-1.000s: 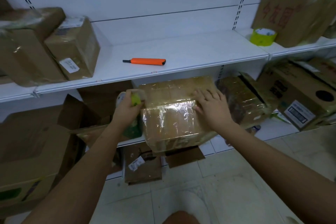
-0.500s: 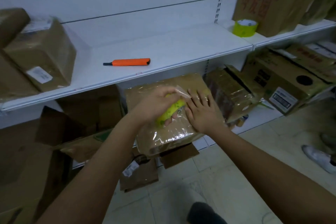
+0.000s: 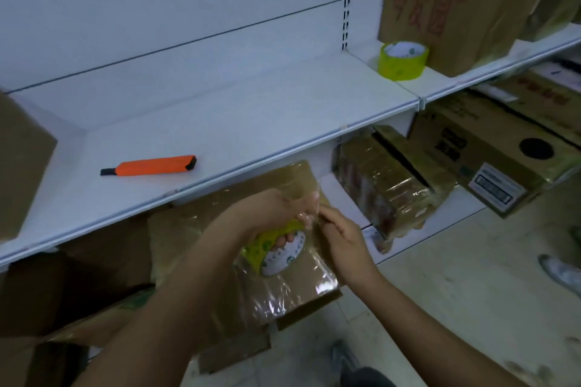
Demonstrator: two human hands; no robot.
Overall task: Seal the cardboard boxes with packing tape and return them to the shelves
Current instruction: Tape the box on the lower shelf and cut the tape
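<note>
White metal shelving (image 3: 220, 122) is filling the view above a pale tiled floor (image 3: 456, 308). An orange knife (image 3: 149, 165) is lying flat on the middle shelf, and a spare yellow roll (image 3: 403, 60) is standing further right, just beside a large carton (image 3: 446, 6) with red print. One box (image 3: 283, 280), glossy with tape, is sitting at the lower shelf's front edge, under both hands. Left hand (image 3: 270, 214) is gripping a yellow tape roll (image 3: 276, 250) over the box top, fingers curled through its core. Right hand (image 3: 342, 236) is pinching the clear tape strip beside the roll, fingers bent. Other wrapped boxes (image 3: 393, 182) are resting on the lower shelf to the right.
</note>
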